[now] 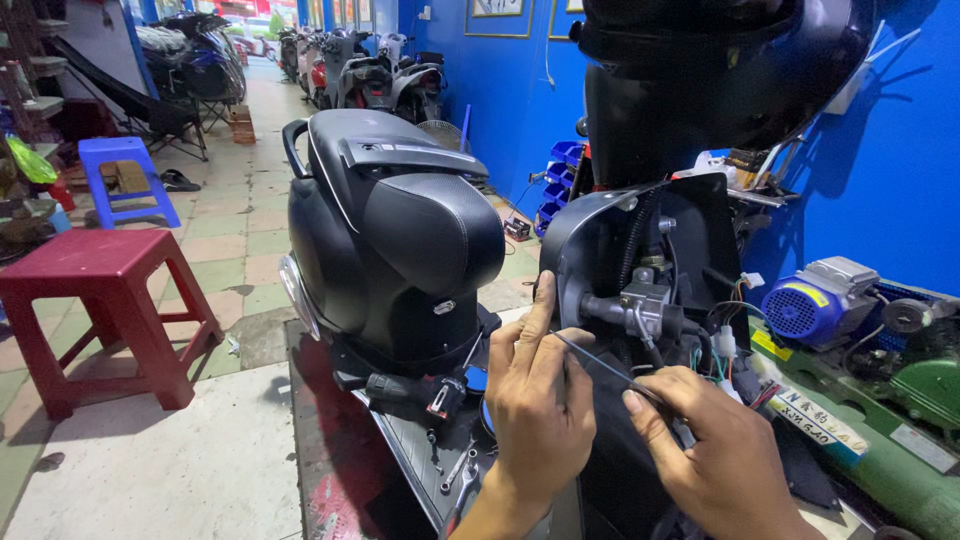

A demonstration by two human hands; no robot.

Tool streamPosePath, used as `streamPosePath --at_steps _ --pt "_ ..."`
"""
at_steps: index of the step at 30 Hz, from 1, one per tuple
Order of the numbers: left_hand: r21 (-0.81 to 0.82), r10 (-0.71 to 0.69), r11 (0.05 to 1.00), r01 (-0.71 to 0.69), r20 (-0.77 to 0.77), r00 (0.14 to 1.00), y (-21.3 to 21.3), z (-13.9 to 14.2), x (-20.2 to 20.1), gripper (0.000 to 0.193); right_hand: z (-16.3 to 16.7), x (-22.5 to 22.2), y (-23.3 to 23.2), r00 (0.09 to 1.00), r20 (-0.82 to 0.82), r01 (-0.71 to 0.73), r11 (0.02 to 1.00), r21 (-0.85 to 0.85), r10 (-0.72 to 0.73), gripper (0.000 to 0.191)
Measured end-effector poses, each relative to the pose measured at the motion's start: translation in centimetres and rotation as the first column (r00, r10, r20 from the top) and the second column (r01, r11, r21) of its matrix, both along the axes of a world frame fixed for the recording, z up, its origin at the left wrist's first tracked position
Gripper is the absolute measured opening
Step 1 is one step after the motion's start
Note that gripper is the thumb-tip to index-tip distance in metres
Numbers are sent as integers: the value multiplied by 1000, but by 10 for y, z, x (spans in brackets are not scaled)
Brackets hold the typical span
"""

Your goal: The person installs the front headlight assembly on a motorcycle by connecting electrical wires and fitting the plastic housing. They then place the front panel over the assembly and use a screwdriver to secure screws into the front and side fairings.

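Both hands are closed in pinches on a thin cable (pixel 600 368), the left hand (pixel 538 400) gripping its near end and the right hand (pixel 715 450) steadying it lower, keeping it taut beside the scooter's exposed lock housing (pixel 640 310) behind the black panel (pixel 600 230).

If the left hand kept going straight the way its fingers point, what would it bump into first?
Probably the grey metal lock cylinder on the scooter's black inner panel. The left hand points up and slightly right toward it, though depth is hard to judge.
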State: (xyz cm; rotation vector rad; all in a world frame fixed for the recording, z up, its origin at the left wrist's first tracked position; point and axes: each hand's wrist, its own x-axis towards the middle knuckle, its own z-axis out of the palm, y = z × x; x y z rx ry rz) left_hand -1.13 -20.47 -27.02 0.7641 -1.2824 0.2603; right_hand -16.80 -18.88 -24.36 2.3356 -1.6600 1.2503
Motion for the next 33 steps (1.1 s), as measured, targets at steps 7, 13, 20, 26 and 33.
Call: streamPosePath --at_steps 7,13,20,26,33 --pt "-15 -10 1000 10 -11 1000 -2 -3 1 16 -8 0 -4 997 -66 -57 994 -98 51 23" --pt "-17 -16 1000 16 -1 1000 3 4 3 19 -18 1 -2 993 -67 -105 992 -72 100 24" --pt "86 -483 860 502 -179 857 11 -62 43 28 -77 9 9 703 478 -660 733 164 526 43" --pt "128 -389 703 699 -754 530 81 -266 42 44 -209 93 23 795 497 -592 621 513 348 41" --pt "779 125 602 172 -305 944 103 -373 60 27 -304 147 2 788 616 -529 506 681 -6 38"
